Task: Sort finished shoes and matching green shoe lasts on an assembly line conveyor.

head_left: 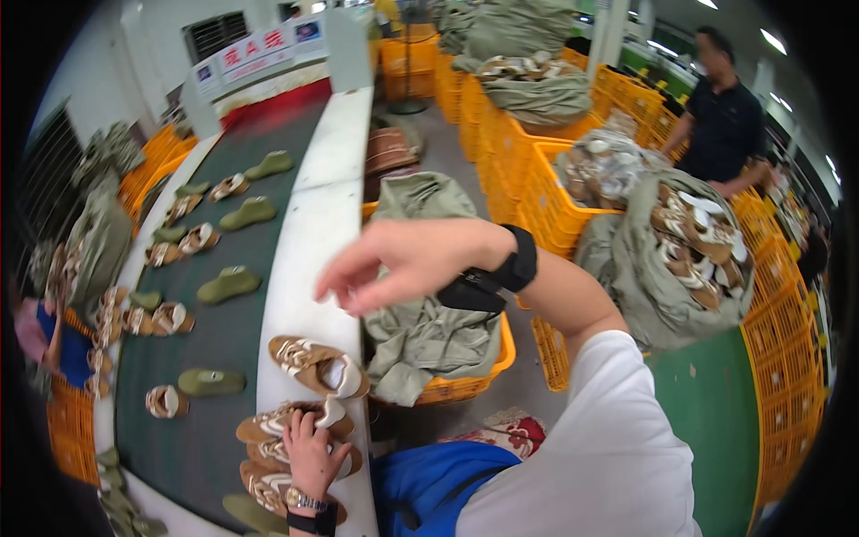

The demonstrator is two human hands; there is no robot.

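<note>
My left hand, wearing a watch and a dark wristband, is at a row of brown-and-white lace-up shoes on the white ledge beside the conveyor. Its fingers and thumb are spread around one brown-and-white shoe in the row. Above the ledge, my right hand hangs in the air with loosely bent fingers and nothing in it; a black band wraps its wrist. Just below it on the ledge sits a single brown-and-white shoe. Green shoe lasts, such as one last, lie on the belt among more shoes.
The dark green conveyor belt runs away from me under a white sign. At my right, a yellow crate holds grey-green cloth. Farther right stands a cloth sack of shoes. Stacked yellow crates and a person are beyond.
</note>
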